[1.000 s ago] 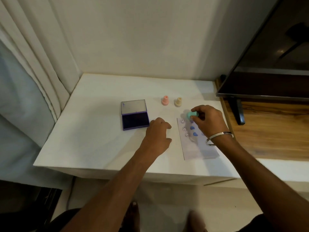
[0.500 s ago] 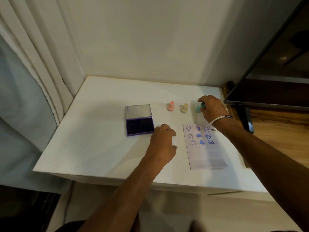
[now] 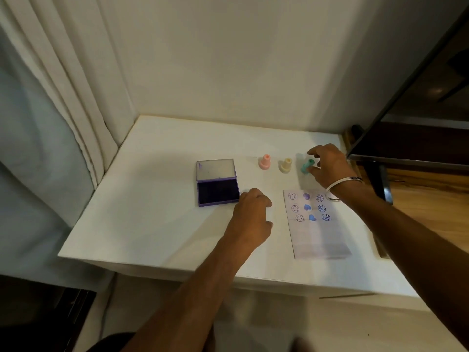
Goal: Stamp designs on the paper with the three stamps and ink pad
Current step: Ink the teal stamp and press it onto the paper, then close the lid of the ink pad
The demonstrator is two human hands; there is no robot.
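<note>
A white paper (image 3: 318,237) lies on the white table (image 3: 152,224), with three columns of blue prints at its top: smileys, hearts and round marks. The ink pad (image 3: 217,191) lies open to its left, lid up. A pink stamp (image 3: 265,162) and a cream stamp (image 3: 286,165) stand upright behind the paper. The teal stamp (image 3: 307,166) leans tilted on the table to their right. My right hand (image 3: 330,168) hovers at it with fingers spread and the thumb touching it. My left hand (image 3: 251,214) rests curled on the table between pad and paper, holding nothing.
A wall closes the back of the table and a curtain (image 3: 63,110) hangs at the left. A dark screen (image 3: 418,110) on a stand (image 3: 380,184) sits on a wooden surface (image 3: 431,199) to the right, close to my right wrist.
My right hand carried the teal stamp from the paper back to the row of stamps, and its fingers have now spread apart from it. My left hand stayed put.
</note>
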